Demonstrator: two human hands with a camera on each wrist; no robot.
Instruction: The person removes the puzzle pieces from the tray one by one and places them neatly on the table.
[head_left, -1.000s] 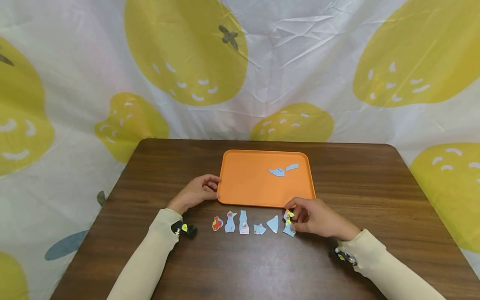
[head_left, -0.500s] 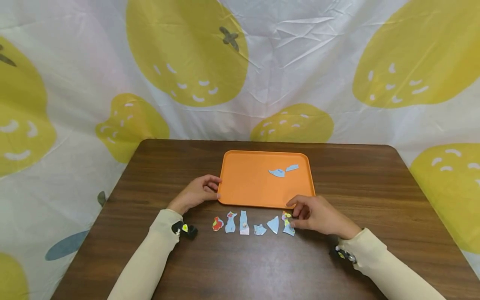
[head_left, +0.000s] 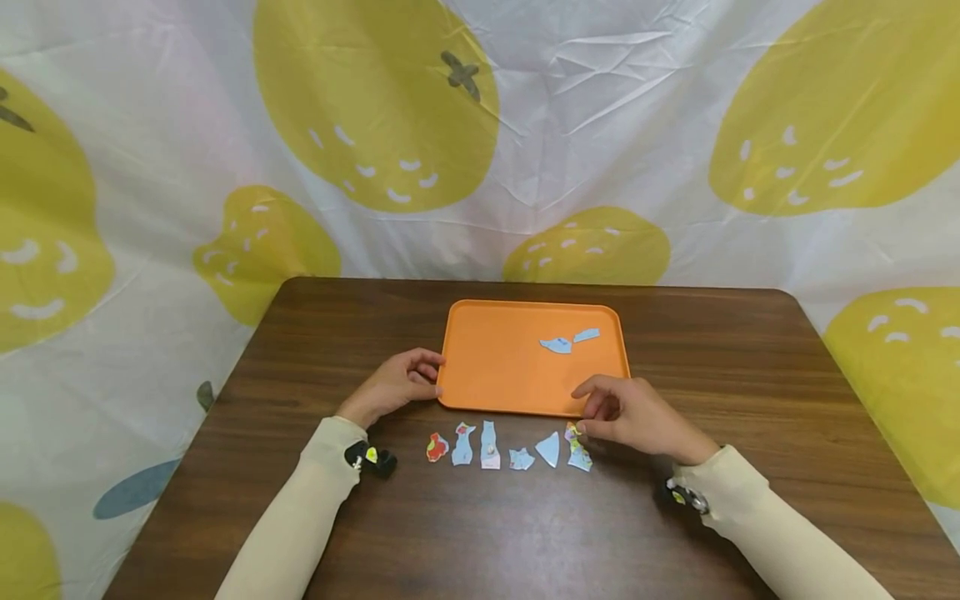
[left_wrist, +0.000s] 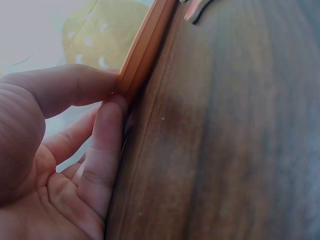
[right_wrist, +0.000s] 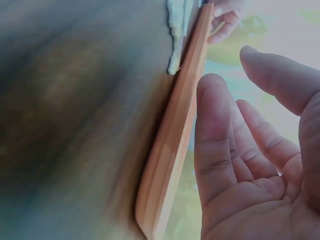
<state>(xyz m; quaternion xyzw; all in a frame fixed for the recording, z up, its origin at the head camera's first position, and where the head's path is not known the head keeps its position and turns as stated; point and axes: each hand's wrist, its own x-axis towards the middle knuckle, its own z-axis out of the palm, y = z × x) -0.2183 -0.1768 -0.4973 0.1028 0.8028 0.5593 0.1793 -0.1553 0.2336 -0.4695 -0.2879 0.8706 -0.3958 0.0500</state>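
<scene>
My left hand (head_left: 395,387) rests its fingertips against the left rim of an orange tray (head_left: 487,367); in the left wrist view the thumb and a finger touch the tray's edge (left_wrist: 142,52). Over the tray's near right corner hovers my right hand (head_left: 626,414), its fingers loosely bent. In the right wrist view, nothing lies between its thumb and fingers. Just below that hand is a multicoloured puzzle piece (head_left: 578,454), its top partly beside the thumb. To its left on the table lie a blue triangular piece (head_left: 549,450) and a small jagged blue piece (head_left: 521,458).
Further left in the row are a tall blue piece (head_left: 489,446), a blue piece with a red spot (head_left: 462,447) and a red piece (head_left: 437,447). Two blue pieces, one curved (head_left: 557,345) and one narrow (head_left: 587,335), lie on the tray. A fruit-print cloth (head_left: 540,150) hangs behind the wooden table (head_left: 360,325).
My right hand has left the multicoloured piece and moved forward to the tray's near right corner. That piece has shifted slightly left. My left hand has stayed at the tray's rim.
</scene>
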